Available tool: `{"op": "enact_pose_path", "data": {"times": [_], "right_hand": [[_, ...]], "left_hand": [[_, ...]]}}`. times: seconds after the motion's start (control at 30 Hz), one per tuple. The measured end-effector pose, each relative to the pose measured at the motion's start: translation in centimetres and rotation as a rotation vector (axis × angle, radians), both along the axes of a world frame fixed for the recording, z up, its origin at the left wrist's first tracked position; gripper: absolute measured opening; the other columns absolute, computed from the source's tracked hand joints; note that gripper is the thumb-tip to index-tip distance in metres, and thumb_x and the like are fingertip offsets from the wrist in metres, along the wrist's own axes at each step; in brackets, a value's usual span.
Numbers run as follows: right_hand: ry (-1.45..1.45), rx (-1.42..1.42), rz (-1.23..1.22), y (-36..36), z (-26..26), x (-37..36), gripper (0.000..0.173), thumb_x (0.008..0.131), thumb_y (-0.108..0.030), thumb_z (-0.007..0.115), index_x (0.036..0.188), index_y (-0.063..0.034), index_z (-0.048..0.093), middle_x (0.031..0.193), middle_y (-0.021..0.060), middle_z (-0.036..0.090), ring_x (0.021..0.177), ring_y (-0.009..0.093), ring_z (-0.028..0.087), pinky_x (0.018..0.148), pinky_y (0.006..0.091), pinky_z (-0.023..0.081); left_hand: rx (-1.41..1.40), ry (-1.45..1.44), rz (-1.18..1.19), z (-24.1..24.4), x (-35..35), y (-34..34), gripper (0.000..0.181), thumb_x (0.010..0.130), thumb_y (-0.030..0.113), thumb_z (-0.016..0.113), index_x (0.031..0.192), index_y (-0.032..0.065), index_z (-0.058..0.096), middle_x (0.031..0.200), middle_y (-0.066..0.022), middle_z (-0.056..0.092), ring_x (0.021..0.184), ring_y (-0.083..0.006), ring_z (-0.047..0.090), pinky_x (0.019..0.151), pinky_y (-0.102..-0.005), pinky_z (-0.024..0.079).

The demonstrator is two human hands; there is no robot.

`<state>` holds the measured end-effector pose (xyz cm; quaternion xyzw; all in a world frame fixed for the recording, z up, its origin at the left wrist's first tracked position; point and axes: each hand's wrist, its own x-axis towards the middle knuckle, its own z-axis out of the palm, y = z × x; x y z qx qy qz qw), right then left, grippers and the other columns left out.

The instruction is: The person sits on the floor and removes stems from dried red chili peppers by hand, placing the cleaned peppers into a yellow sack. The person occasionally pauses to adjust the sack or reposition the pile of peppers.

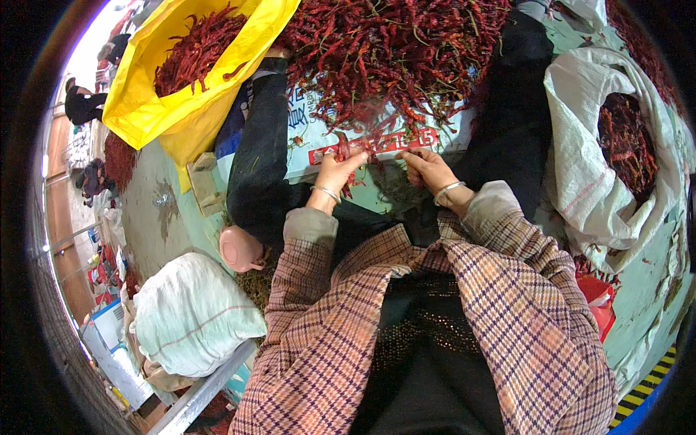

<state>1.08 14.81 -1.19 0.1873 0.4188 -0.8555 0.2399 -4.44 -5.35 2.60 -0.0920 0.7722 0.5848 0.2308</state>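
Observation:
Dried red chili peppers [391, 49] lie in a large heap on a printed sheet [304, 152] between my outstretched legs. My left hand [338, 173] holds several red chilies [343, 147], which stick out above and below its fingers at the sheet's near edge. Level with it and to its right is my right hand [427, 171], its thumb and index finger pinched together. Whether something small is between those fingertips cannot be told. The two hands are apart, and each wrist bears a silver-coloured bangle.
A yellow bag [147, 114] of chilies stands at upper left, a white woven sack [576, 179] of chilies at right. At left are a wooden block [205, 185], a pink plastic vessel [239, 249] and a full white sack [196, 315]. Other people [81, 103] are far left.

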Motion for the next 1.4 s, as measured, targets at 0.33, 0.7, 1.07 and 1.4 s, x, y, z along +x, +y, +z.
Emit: {"op": "enact_pose_path", "data": {"times": [0.33,0.7,1.07,1.4], "right_hand": [[0.220,0.354,0.032,0.1,-4.6,2.9,0.029,0.082,-0.015,0.057,0.107,-0.0007,0.054,0.100,0.0066,0.058,0.088,0.015,0.054,0.076,0.0283,0.044],[0.400,1.132,-0.586,27.4,10.2,4.2,0.031,0.088,-0.032,0.048,0.100,-0.0043,0.051,0.075,0.0014,0.047,0.059,0.009,0.040,0.052,0.0235,0.032],[0.659,0.971,-0.046,13.8,11.0,4.4,0.030,0.081,-0.001,0.049,0.111,0.0021,0.049,0.103,0.0105,0.055,0.095,0.019,0.052,0.087,0.0290,0.040],[0.660,0.439,0.164,-2.0,7.4,2.9,0.016,0.088,-0.006,0.044,0.092,0.0009,0.057,0.088,0.0080,0.061,0.082,0.015,0.057,0.075,0.0268,0.045]], "left_hand": [[0.057,0.062,-0.195,-3.1,7.4,4.3,0.027,0.076,0.027,0.068,0.091,0.0061,0.060,0.082,0.0008,0.059,0.077,-0.0082,0.052,0.067,-0.0277,0.045],[0.601,-0.413,0.271,-2.1,6.2,1.2,0.023,0.085,0.028,0.058,0.073,0.0087,0.053,0.061,0.0004,0.049,0.051,-0.0118,0.046,0.047,-0.0308,0.039],[0.280,-0.026,-0.376,2.4,9.1,5.8,0.018,0.084,0.023,0.056,0.087,0.0064,0.048,0.065,-0.0002,0.049,0.054,-0.0085,0.048,0.049,-0.0258,0.041],[0.393,-0.033,-0.367,-3.1,9.7,4.8,0.034,0.075,0.011,0.064,0.105,0.0037,0.052,0.099,-0.0042,0.056,0.094,-0.0148,0.051,0.081,-0.0299,0.042]]}}
